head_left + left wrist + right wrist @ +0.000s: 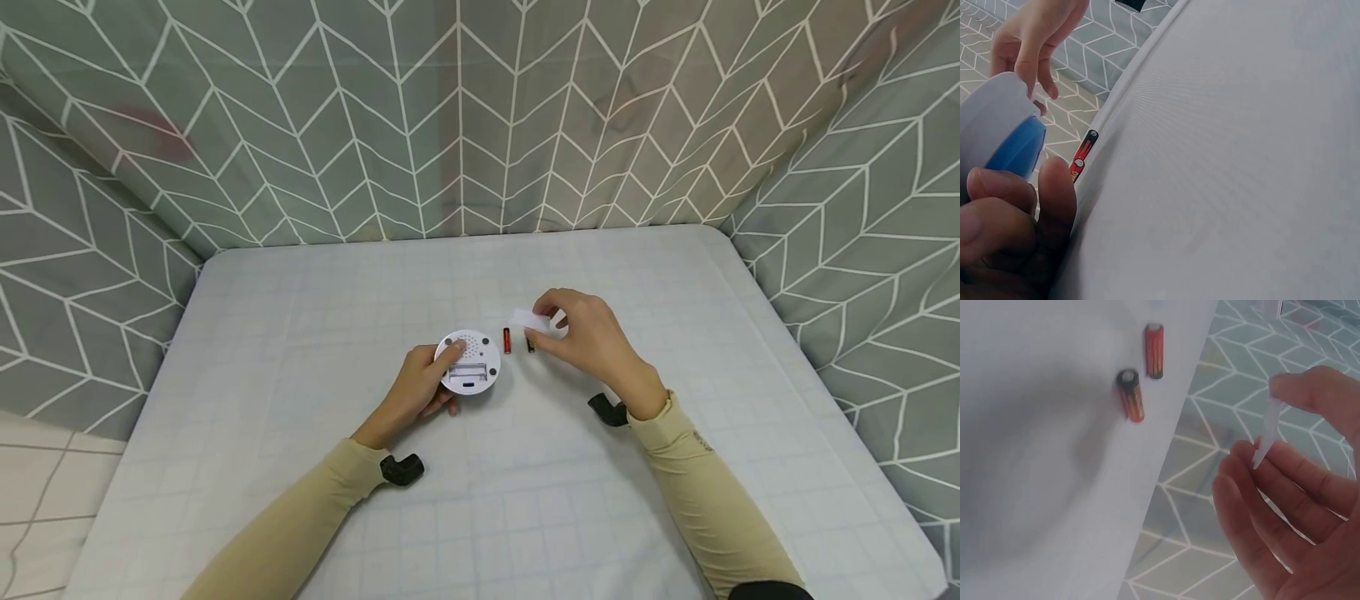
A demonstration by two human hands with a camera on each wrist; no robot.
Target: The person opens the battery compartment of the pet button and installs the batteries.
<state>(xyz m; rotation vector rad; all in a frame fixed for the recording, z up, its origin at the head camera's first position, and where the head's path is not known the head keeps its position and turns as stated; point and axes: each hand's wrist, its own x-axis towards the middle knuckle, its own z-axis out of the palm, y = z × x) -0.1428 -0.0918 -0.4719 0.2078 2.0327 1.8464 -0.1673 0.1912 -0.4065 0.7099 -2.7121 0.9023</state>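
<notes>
My left hand (416,387) grips a round white device (486,360), its thumb on the perforated underside. Facing up are small dark feet and a battery compartment (468,373) with no batteries visible inside. In the left wrist view, a blue part (1019,150) shows on the device's other side. My right hand (596,337) pinches a thin white battery cover (1267,431) between thumb and fingers, above the table. Two red-and-black batteries lie apart beside the device: one battery (507,341) nearer it, the other battery (530,344) partly hidden under the right hand in the head view.
A pale checked cloth covers the table (337,308). Grey-green curtains (450,125) with white lines hang behind it and at both sides. Black wrist mounts (402,470) sit at the cuffs of tan sleeves (300,525). Tiled floor (52,492) shows at lower left.
</notes>
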